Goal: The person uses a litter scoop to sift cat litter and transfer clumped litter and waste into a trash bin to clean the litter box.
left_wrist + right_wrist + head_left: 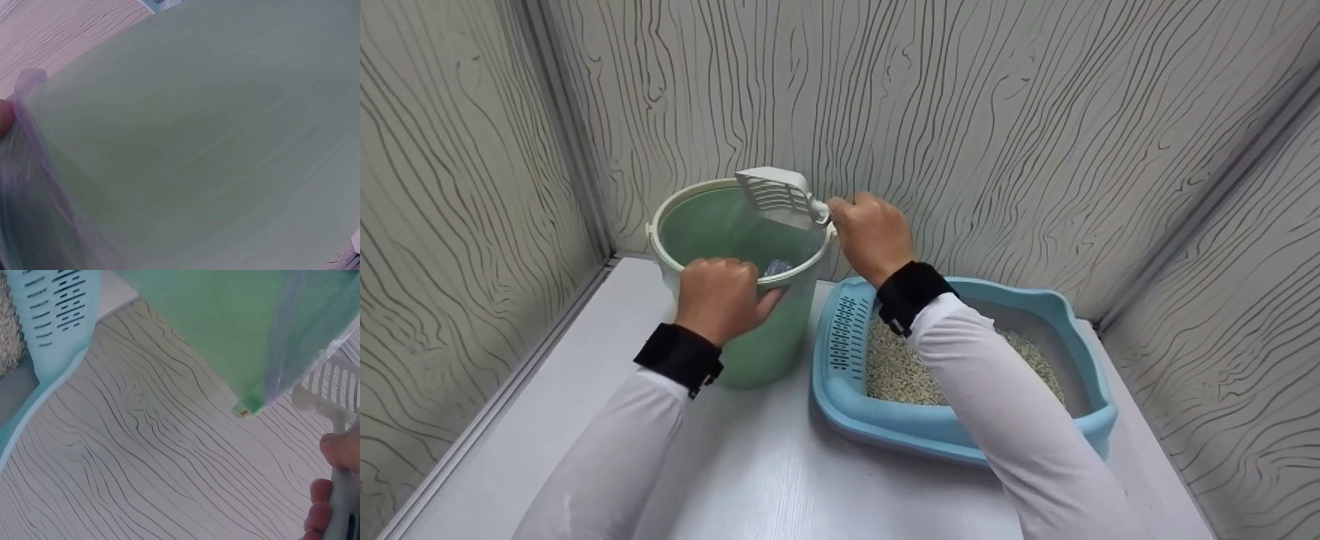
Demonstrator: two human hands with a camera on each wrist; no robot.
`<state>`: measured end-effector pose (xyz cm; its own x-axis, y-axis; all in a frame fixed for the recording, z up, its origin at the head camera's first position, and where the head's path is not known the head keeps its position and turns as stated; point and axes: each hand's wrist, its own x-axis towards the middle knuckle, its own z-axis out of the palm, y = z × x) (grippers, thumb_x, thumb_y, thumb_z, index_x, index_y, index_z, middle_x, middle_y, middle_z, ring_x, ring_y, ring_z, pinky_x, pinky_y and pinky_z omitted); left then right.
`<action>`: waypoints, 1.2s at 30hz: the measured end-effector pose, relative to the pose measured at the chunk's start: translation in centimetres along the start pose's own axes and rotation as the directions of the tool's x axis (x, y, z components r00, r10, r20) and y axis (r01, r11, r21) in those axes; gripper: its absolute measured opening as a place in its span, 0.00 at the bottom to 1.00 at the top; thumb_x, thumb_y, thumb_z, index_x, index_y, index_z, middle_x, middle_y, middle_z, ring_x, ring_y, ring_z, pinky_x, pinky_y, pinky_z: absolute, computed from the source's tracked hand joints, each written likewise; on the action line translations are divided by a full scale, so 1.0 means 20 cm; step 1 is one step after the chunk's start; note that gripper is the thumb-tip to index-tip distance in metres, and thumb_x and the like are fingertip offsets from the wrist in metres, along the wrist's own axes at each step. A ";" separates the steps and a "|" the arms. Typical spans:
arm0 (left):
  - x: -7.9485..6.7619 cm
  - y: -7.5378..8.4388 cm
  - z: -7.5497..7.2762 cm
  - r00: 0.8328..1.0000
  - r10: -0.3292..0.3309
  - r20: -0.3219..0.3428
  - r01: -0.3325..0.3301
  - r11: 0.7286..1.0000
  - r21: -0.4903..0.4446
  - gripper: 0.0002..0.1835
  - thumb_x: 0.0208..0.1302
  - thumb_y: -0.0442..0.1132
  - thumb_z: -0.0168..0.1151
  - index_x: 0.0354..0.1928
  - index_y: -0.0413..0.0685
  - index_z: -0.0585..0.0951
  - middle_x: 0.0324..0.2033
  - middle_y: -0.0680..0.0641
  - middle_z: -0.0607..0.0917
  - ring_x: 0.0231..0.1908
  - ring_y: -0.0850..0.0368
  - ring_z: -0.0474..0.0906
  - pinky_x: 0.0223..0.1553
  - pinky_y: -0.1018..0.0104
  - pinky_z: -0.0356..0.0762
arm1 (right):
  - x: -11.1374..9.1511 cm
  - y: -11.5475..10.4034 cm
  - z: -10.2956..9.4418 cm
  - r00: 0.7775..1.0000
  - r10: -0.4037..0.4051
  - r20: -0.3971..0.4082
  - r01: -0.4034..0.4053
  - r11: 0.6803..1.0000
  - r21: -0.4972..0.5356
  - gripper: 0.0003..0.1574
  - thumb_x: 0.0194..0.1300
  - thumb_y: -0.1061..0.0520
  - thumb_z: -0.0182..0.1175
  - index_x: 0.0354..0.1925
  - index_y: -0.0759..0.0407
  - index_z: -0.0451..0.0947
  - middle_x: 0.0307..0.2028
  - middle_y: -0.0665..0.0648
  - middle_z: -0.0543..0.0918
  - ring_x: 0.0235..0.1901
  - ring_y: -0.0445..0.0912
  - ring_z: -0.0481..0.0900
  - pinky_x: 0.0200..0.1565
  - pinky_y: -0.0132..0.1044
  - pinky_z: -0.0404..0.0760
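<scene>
A green bucket [761,341] with a cream rim stands on the left of the white tabletop. My left hand [718,300] grips its near rim, fingers over the edge and thumb outside. A thin purplish plastic bag [284,337] lines the bucket, its edge folded over the rim. My right hand [874,234] holds a white slotted litter scoop [780,196] by the handle. The scoop's head is tilted above the bucket's far right rim, and no litter shows on it. Inside the bucket, a small bluish bit [778,267] is visible; the bottom is hidden.
A blue litter box [915,427] with a perforated step stands right of the bucket, under my right forearm. Pale granular litter [904,371] covers its floor. Wood-patterned walls [960,112] close in the white tabletop [765,480] at the back and both sides.
</scene>
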<state>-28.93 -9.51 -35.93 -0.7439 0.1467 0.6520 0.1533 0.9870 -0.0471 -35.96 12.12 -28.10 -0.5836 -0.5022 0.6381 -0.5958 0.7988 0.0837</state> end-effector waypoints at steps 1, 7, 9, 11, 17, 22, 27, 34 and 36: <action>0.00 0.00 0.00 1.000 -0.003 0.003 0.003 1.000 0.001 0.36 0.62 0.70 0.65 0.12 0.49 0.72 0.11 0.50 0.73 0.15 0.47 0.74 0.19 0.52 0.65 | 0.00 0.00 -0.01 0.999 0.018 0.027 -0.019 0.999 0.035 0.12 0.80 0.54 0.55 0.41 0.58 0.82 0.31 0.63 0.84 0.29 0.56 0.83 0.32 0.49 0.82; 0.00 0.01 0.00 1.000 -0.005 0.020 0.005 1.000 0.000 0.36 0.62 0.70 0.65 0.13 0.50 0.71 0.11 0.50 0.72 0.15 0.48 0.72 0.19 0.54 0.63 | -0.02 0.04 -0.07 0.979 0.107 0.171 -0.146 0.961 0.234 0.08 0.79 0.56 0.58 0.42 0.57 0.81 0.34 0.61 0.85 0.34 0.53 0.80 0.40 0.47 0.78; 0.00 0.01 0.00 1.000 -0.001 0.016 0.001 1.000 0.002 0.35 0.62 0.70 0.66 0.12 0.50 0.71 0.11 0.50 0.71 0.15 0.48 0.71 0.18 0.54 0.63 | -0.03 0.06 -0.10 0.963 0.147 0.225 -0.211 0.932 0.295 0.07 0.78 0.55 0.59 0.44 0.55 0.83 0.36 0.59 0.86 0.33 0.50 0.78 0.39 0.44 0.76; 0.00 0.01 0.00 1.000 0.004 0.009 -0.004 1.000 0.008 0.35 0.62 0.69 0.66 0.12 0.50 0.70 0.11 0.50 0.70 0.14 0.48 0.71 0.18 0.54 0.62 | -0.05 0.10 -0.14 0.942 0.188 0.278 -0.281 0.893 0.351 0.08 0.77 0.55 0.60 0.48 0.52 0.84 0.37 0.56 0.87 0.29 0.47 0.76 0.36 0.41 0.76; 0.00 0.00 0.00 1.000 0.014 0.001 -0.014 1.000 0.020 0.36 0.62 0.69 0.66 0.12 0.50 0.69 0.11 0.51 0.66 0.14 0.49 0.69 0.17 0.55 0.59 | -0.18 0.29 -0.26 0.863 0.286 0.415 -0.466 0.768 0.439 0.14 0.78 0.50 0.60 0.56 0.49 0.84 0.32 0.52 0.81 0.20 0.41 0.68 0.22 0.33 0.70; -0.01 0.00 0.00 1.000 0.007 0.009 -0.007 1.000 0.016 0.36 0.62 0.70 0.66 0.12 0.50 0.68 0.11 0.51 0.66 0.13 0.50 0.68 0.17 0.56 0.56 | -0.37 0.50 -0.34 0.817 0.338 0.468 -0.536 0.746 0.396 0.19 0.76 0.46 0.62 0.59 0.51 0.84 0.30 0.51 0.81 0.20 0.39 0.68 0.21 0.32 0.71; -0.01 0.00 0.00 1.000 0.010 0.009 -0.010 1.000 0.009 0.36 0.62 0.69 0.65 0.12 0.50 0.68 0.11 0.51 0.65 0.13 0.51 0.66 0.18 0.58 0.53 | -0.58 0.70 -0.41 0.766 0.371 0.525 -0.573 0.764 0.297 0.23 0.72 0.43 0.66 0.58 0.52 0.85 0.29 0.52 0.82 0.19 0.38 0.66 0.21 0.32 0.69; 0.00 0.00 0.00 1.000 0.003 0.024 -0.003 1.000 0.007 0.37 0.63 0.71 0.64 0.12 0.50 0.68 0.10 0.51 0.66 0.13 0.50 0.67 0.18 0.58 0.53 | -0.76 0.88 -0.42 0.685 0.274 0.675 -0.497 0.853 0.160 0.21 0.72 0.45 0.66 0.50 0.60 0.88 0.31 0.56 0.87 0.23 0.42 0.73 0.26 0.35 0.73; 0.00 0.00 -0.01 1.000 0.001 0.023 -0.001 1.000 0.002 0.37 0.63 0.71 0.63 0.11 0.50 0.68 0.10 0.51 0.66 0.13 0.50 0.67 0.18 0.58 0.53 | -0.78 0.91 -0.40 0.643 0.261 0.720 -0.472 0.875 0.104 0.21 0.72 0.46 0.66 0.49 0.62 0.88 0.34 0.60 0.88 0.26 0.46 0.79 0.30 0.38 0.77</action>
<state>-28.78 -9.43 -35.91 -0.7585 0.1493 0.6343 0.1527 0.9870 -0.0498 -33.36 37.18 -30.50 -0.9281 -0.3530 -0.1188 -0.3035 0.9017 -0.3081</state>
